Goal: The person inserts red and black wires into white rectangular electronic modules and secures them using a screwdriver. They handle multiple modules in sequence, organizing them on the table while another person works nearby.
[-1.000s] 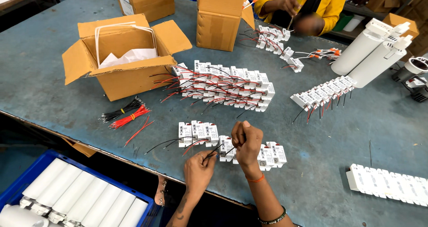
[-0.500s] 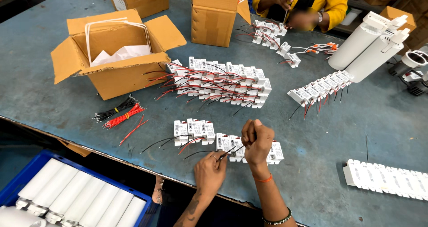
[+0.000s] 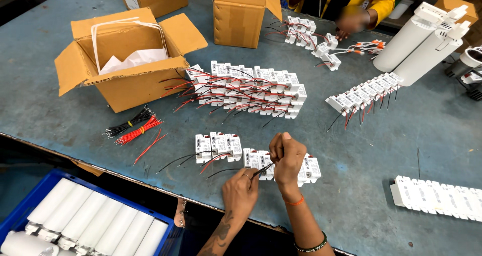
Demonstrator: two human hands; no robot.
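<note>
Your right hand (image 3: 287, 156), closed over a white block, sits low centre of the frame just above your left hand (image 3: 242, 187), which pinches a thin black wire (image 3: 263, 170) running up-right between them on the tabletop (image 3: 60, 105).

Brightness: bright, even, soft light across the blue-grey table (image 3: 75, 100).
Shadows: short and faint, falling just beside the open cardboard box (image 3: 125, 65); darker below the table's near edge.
Glare: mild shine on the white tubes (image 3: 422, 40), far right of the box.
Focus: sharp centre.
Distortion: wide-angle bending toward the frame edges.
</note>
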